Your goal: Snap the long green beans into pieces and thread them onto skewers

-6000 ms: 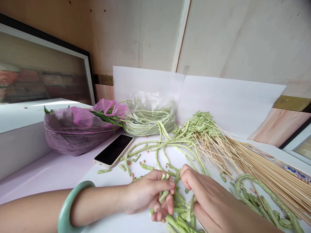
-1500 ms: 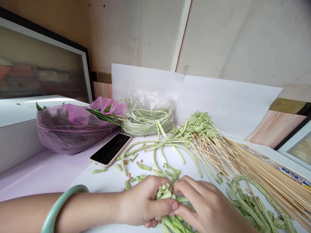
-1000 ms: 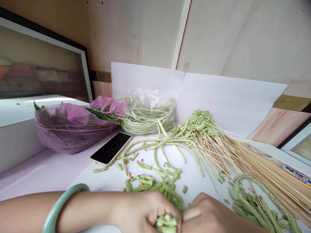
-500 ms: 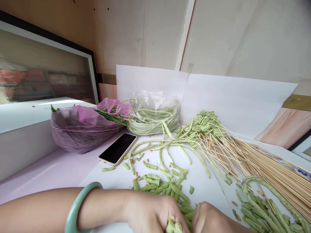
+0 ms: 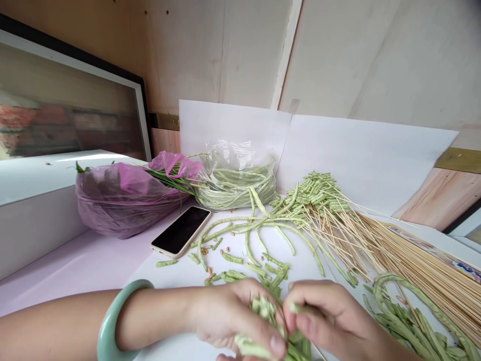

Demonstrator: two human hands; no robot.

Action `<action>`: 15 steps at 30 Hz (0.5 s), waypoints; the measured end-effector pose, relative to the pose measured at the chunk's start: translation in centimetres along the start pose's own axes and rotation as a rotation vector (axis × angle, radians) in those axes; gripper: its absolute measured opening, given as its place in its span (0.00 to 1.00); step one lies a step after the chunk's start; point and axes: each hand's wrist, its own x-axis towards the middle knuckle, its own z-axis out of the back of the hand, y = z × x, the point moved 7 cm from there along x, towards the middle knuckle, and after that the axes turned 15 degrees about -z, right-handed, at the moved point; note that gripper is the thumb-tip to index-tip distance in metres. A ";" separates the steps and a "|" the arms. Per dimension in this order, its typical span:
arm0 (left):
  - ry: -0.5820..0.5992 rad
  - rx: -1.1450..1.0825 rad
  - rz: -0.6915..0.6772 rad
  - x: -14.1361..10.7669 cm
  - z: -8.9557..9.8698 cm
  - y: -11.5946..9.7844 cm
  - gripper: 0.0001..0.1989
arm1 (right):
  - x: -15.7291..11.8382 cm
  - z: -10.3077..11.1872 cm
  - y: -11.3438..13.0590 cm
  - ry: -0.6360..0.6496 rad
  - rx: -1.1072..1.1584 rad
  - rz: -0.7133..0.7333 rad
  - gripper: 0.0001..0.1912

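Because the wad of long beans point(image 5: 263, 321) sits bunched in the left hand point(image 5: 233, 321), low over the near side of the tabletop point(image 5: 86, 273), we judge that a slack hold could let short lengths drop and scatter among the cut bean pieces point(image 5: 233, 276) beyond it. A hard tug could also snap a pod unevenly, and if the right hand point(image 5: 330, 321) swung wide, it could catch the bamboo skewers point(image 5: 409, 271) fanned out to the right. We see the left grip curled firmly round the beans, while the right grip pinches one green strand point(image 5: 302, 309), almost fully closed. The wad sits between both hands, near and central, with the smartphone point(image 5: 180, 231) farther off to the left.
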 end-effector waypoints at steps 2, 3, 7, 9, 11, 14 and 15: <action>-0.082 -0.170 -0.043 0.0 0.0 -0.9 0.14 | -0.1 1.5 0.5 -0.167 -0.065 0.078 0.17; -0.116 -0.221 -0.093 0.1 0.1 -1.4 0.13 | -0.3 2.2 0.7 -0.240 -0.103 0.127 0.16; -0.247 -0.262 -0.241 0.6 1.5 -2.0 0.11 | -0.8 2.7 2.0 -0.321 -0.339 0.335 0.22; -0.267 -0.243 -0.247 0.6 1.7 -1.8 0.12 | -0.7 2.1 2.7 -0.288 -0.444 0.414 0.25; -0.266 -0.214 -0.239 0.7 1.7 -1.7 0.11 | -0.6 1.3 3.1 -0.249 -0.484 0.474 0.28; -0.253 -0.138 -0.225 0.6 1.5 -1.5 0.10 | -0.6 0.6 3.4 -0.270 -0.453 0.523 0.28; -0.247 -0.104 -0.222 0.7 1.5 -1.4 0.10 | -0.6 0.5 3.2 -0.293 -0.446 0.513 0.26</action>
